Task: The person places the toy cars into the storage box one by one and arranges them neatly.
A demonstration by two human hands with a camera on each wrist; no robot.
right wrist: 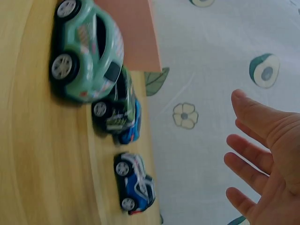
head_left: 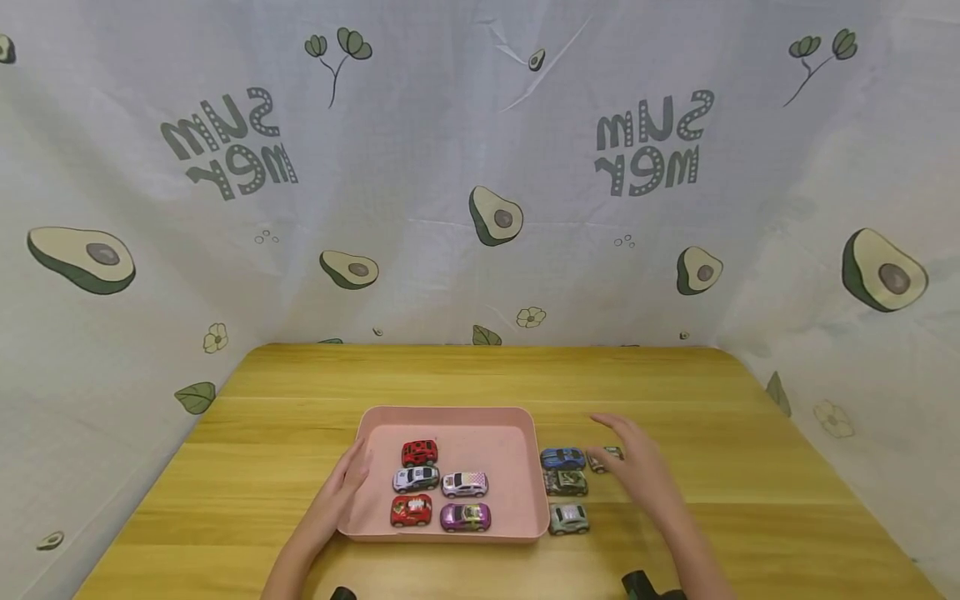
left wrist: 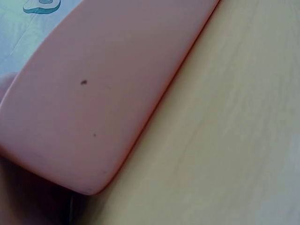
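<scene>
A pink tray [head_left: 510, 467] on the table holds several toy cars: a red spotted one [head_left: 419, 452], a white-and-blue one [head_left: 416, 478], a white-and-pink one [head_left: 464, 484], a red one [head_left: 411, 510] and a purple one [head_left: 465, 517]. My left hand [head_left: 343, 490] rests on the tray's left side, its fingers fairly straight. To the right of the tray stand a blue car [head_left: 562, 458], a dark green car [head_left: 566, 482], a mint green car [right wrist: 86, 54] and a white-and-blue car [right wrist: 134, 183]. Above the last one hovers my right hand [right wrist: 274, 164], fingers spread and holding nothing.
A wooden table [head_left: 750, 467] extends around the tray on every side. Behind it and along both sides hangs a pale cloth [head_left: 420, 167] printed with avocados, flowers and lettering.
</scene>
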